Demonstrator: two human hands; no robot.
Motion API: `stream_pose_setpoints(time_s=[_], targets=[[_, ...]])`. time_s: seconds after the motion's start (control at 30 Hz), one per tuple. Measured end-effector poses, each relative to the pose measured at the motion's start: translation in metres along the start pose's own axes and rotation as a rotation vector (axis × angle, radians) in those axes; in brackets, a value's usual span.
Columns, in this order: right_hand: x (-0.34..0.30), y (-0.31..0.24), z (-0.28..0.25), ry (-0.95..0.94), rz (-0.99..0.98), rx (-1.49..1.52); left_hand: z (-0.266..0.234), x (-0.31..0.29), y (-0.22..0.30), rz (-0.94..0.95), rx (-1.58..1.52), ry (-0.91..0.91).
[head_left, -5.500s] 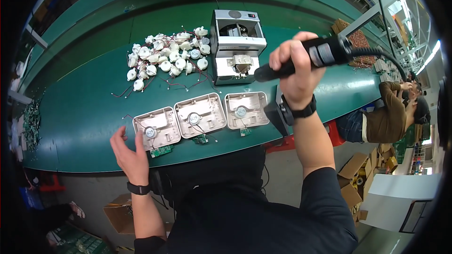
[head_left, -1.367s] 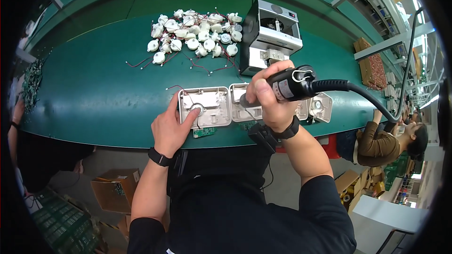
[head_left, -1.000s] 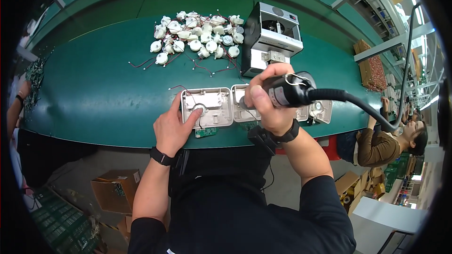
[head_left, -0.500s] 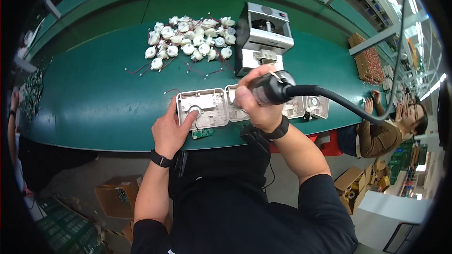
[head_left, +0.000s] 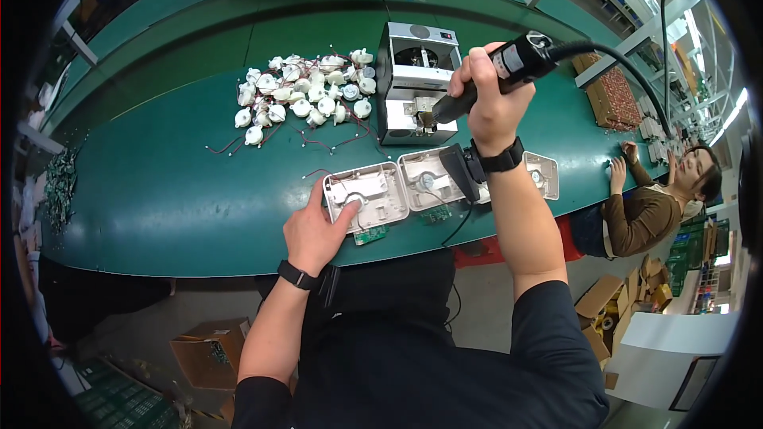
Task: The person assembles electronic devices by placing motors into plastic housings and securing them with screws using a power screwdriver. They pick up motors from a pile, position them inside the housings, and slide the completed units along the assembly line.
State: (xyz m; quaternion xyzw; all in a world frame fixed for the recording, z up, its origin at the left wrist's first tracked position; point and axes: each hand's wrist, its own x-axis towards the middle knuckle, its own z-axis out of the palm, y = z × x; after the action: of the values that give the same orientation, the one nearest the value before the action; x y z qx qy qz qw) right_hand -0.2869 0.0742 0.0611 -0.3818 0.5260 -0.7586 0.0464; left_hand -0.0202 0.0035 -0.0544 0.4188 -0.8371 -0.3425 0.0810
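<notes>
My right hand (head_left: 494, 103) has swung to the silver machine (head_left: 420, 79), clamped round the corded driver (head_left: 520, 61); my left hand (head_left: 315, 232), spread, thumbs the round disc (head_left: 357, 198), apparently steadying it.

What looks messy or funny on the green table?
The white round parts are jumbled in a heap, and their thin wires straggle over the green table, unlike the trays, which sit in a row. I can't see anything spilled or broken.
</notes>
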Motion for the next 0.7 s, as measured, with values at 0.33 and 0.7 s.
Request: stream_pose_setpoints(time_s=[0.33, 0.7], targets=[[-0.065, -0.030, 0.027, -0.117, 0.285, 0.251, -0.003, 0.007, 0.001, 0.024, 0.042, -0.045], [-0.110, 0.008, 0.051, -0.316, 0.172, 0.069, 0.003, 0.004, -0.003, 0.055, 0.059, 0.017]])
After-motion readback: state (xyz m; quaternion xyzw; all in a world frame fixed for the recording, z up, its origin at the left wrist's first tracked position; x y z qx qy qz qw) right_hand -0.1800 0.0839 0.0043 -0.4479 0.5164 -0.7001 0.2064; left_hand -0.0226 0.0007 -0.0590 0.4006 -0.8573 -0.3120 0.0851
